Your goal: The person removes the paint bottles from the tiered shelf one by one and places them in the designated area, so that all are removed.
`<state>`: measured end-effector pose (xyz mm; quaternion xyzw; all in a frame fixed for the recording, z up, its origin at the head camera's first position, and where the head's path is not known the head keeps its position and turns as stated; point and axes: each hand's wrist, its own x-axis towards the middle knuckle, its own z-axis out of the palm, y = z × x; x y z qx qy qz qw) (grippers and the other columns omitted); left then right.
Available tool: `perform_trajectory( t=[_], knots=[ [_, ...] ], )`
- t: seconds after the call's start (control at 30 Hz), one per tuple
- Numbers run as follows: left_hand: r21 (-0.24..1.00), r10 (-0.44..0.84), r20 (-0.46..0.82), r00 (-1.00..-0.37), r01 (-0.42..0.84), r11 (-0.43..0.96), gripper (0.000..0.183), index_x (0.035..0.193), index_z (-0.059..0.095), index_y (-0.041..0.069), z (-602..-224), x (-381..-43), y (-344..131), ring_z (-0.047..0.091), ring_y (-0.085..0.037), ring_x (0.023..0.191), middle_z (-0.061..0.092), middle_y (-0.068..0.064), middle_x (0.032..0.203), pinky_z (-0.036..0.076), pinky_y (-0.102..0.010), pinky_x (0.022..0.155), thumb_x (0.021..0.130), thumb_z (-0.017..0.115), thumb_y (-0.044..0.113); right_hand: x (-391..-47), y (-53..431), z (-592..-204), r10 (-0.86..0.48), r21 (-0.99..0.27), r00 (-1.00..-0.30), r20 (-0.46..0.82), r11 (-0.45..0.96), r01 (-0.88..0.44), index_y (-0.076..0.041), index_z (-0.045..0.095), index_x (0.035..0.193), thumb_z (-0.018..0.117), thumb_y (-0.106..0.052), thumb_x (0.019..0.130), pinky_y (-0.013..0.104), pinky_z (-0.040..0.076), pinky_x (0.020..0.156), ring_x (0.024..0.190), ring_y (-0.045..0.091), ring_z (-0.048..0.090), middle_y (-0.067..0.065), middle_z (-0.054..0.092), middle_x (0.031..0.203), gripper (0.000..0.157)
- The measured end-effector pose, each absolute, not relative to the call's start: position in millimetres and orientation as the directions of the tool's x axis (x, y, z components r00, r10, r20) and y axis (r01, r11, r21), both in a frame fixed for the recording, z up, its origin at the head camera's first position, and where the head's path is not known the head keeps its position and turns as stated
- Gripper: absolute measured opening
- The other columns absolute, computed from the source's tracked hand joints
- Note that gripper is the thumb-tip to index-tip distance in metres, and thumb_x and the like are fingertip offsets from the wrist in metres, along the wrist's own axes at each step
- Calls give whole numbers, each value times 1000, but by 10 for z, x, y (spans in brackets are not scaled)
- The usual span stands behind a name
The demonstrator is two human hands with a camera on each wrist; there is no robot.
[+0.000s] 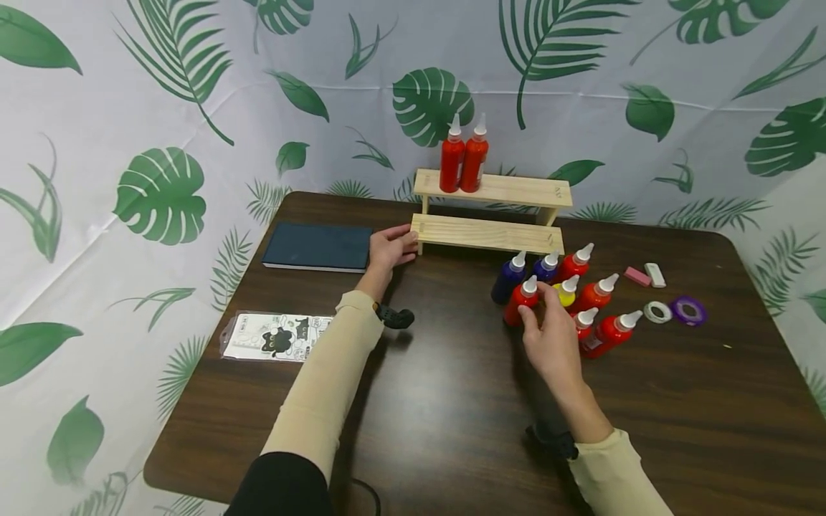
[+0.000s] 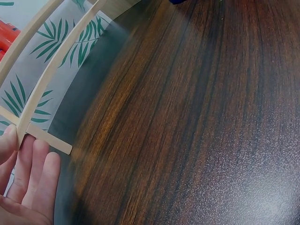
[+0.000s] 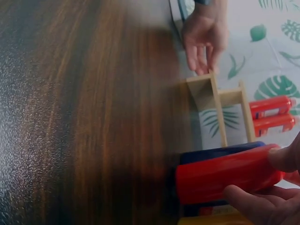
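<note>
Tabletop [image 1: 452, 387] is open across the near middle; decent room for moving up to the wooden rack [image 1: 497, 231]. Right hand [image 1: 556, 340] pinches a red bottle [image 1: 518, 307] between thumb and fingers, at the cluster's near-left corner; can't tell if its base is lifted. Rest of bottle cluster [image 1: 566, 292]: two blues, one yellow, four reds, packed tight, knock risk. Left hand [image 1: 389, 249] grips lower tier [image 1: 477, 229] at its left end, thumb over, fingers under; notebook [image 1: 316, 246] just beside limits leftward room. My read: early. Two red bottles [image 1: 452, 166] stand on upper tier [image 1: 519, 189], lower tier bare, eight off-rack counting the held one. Back edge close behind.
</note>
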<state>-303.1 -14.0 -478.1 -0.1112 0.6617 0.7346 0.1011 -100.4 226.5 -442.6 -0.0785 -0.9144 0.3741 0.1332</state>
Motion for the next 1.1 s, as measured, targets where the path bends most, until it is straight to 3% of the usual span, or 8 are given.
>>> perform_trajectory(
  t=[0.63,0.87,1.0,1.1],
  knots=[
    [951,-1,-293,-956,-291,-101,30,116,69,11,-4783,-3026,-130,71,-24,86,71,-11,101,59,-30,67,87,72,18,-971,2275,-4366,241,-722,-966,90,684,103,-8,32,147,56,-18,97,56,36,105,131,38,43,18,41,147,56],
    [952,0,-291,-957,-290,-102,31,116,70,11,-4773,-3044,-131,71,-25,88,71,-11,101,59,-32,70,86,72,19,-916,2275,-4012,231,-735,-948,219,678,-4,-11,39,145,54,-12,97,54,44,99,123,36,52,14,49,142,50],
    [952,6,-291,-957,-290,-99,31,116,70,11,-4779,-3053,-128,71,-25,86,71,-11,101,59,-36,74,87,72,18,-955,2319,-3715,240,-750,-928,285,659,-59,-15,44,142,46,-12,100,36,52,92,121,29,56,7,53,138,43],
    [952,7,-294,-956,-293,-93,30,116,70,11,-4796,-3049,-123,71,-22,84,71,-11,101,59,-36,74,87,72,18,-1064,2358,-3489,211,-757,-935,285,648,-85,-18,42,143,42,-17,102,23,52,88,121,24,56,4,53,138,42]
  ],
)
